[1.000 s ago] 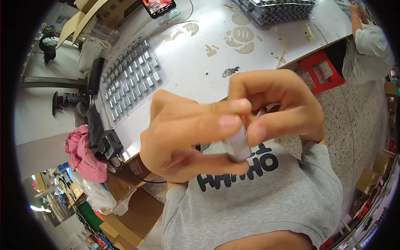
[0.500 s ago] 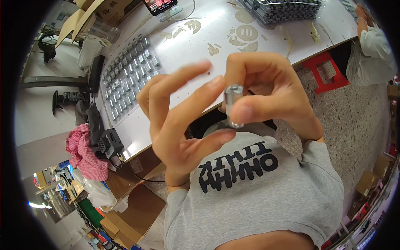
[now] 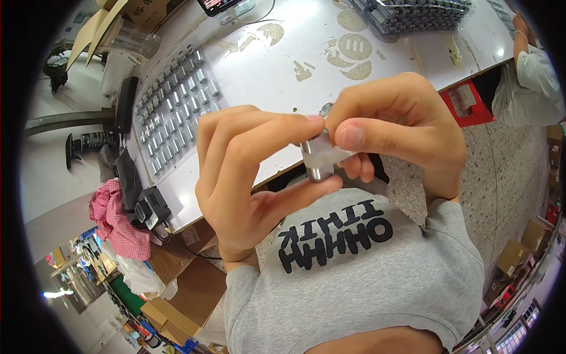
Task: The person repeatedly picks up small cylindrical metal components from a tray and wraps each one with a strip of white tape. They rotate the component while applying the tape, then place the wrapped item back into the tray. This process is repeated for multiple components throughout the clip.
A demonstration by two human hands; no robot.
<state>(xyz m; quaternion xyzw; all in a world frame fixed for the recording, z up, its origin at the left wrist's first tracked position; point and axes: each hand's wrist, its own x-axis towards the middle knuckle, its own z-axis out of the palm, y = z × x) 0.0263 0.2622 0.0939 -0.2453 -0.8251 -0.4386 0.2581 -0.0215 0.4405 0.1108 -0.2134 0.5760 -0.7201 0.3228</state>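
A small shiny metal cylinder (image 3: 319,168), which looks like a small motor, is held upright in front of my shirt. My left hand (image 3: 236,159) grips it by its two ends, fingertips above and thumb below. Around its middle runs a pale, translucent strip (image 3: 339,155), its loose end reaching right to my right hand (image 3: 407,127). The right thumb and forefinger are pinched together beside the cylinder, seemingly on that strip; the exact contact is hidden. On the table to the left, similar cylinders stand in rows in a clear plastic tray (image 3: 158,172).
Stacked trays of dark parts (image 3: 413,17) lie at the table's far side, near a phone (image 3: 218,5). Left are a black box-shaped device (image 3: 153,206) and a checked cloth (image 3: 118,218). A red stool (image 3: 466,103) and another person's sleeve (image 3: 539,68) are at right.
My left fingers, apart and empty before, have closed on the cylinder's ends. The right hand, which held the cylinder, has shifted right and now pinches beside it.
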